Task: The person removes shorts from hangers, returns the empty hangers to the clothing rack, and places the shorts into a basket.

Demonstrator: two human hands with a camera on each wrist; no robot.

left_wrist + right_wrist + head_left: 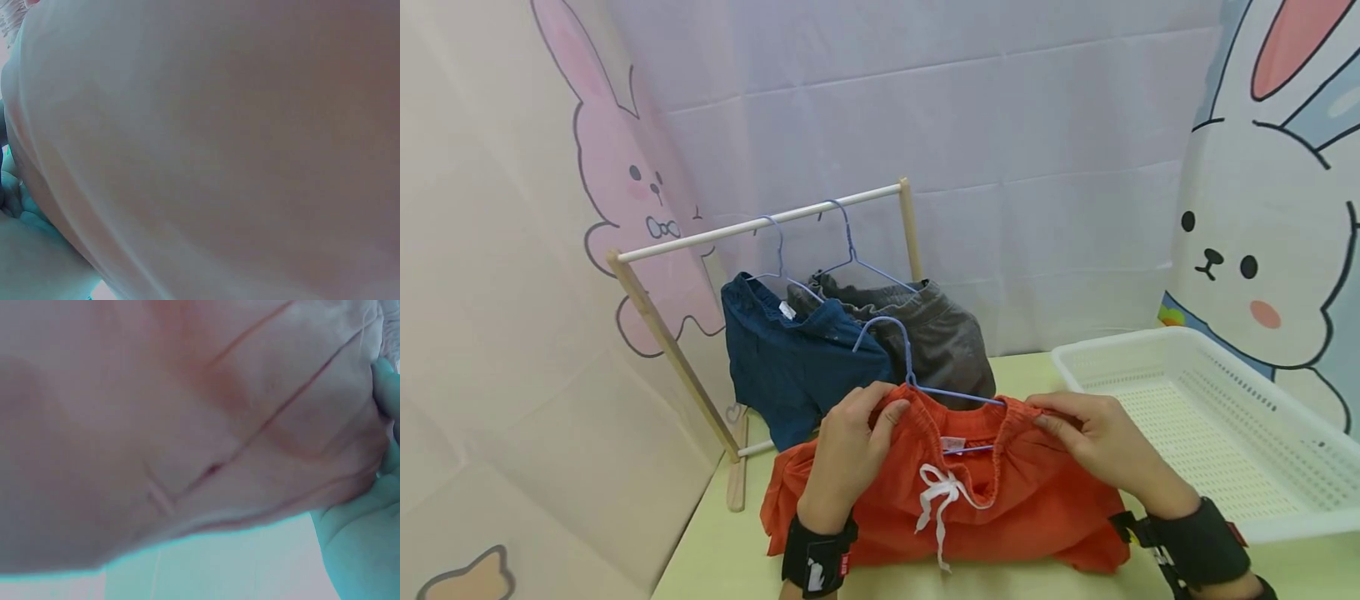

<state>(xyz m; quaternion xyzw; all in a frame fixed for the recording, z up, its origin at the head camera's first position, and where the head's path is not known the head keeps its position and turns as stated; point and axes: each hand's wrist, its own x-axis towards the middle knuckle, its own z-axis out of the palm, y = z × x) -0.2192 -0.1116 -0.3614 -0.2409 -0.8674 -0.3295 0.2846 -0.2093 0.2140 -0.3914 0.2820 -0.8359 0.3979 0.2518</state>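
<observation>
Orange shorts [1037,508] with a white drawstring bow hang spread between both hands. A blue wire hanger [908,350] sits inside their waistband, its hook standing up above the fabric. My left hand [850,450] pinches the waistband at its left end, thumb on the near side. At the other end my right hand [1105,437] grips the waistband the same way. The shorts' fabric [212,150] fills most of the left wrist view. In the right wrist view, part of the right hand [369,544] shows beside the cloth, which hides some of its fingers.
Behind the orange shorts stands a small rack with a white rail [692,242] and wooden legs. Blue shorts [797,358] and grey shorts [947,333] hang from it on blue hangers. To the right, a white plastic basket [1180,342] rests on the pale yellow table [700,550].
</observation>
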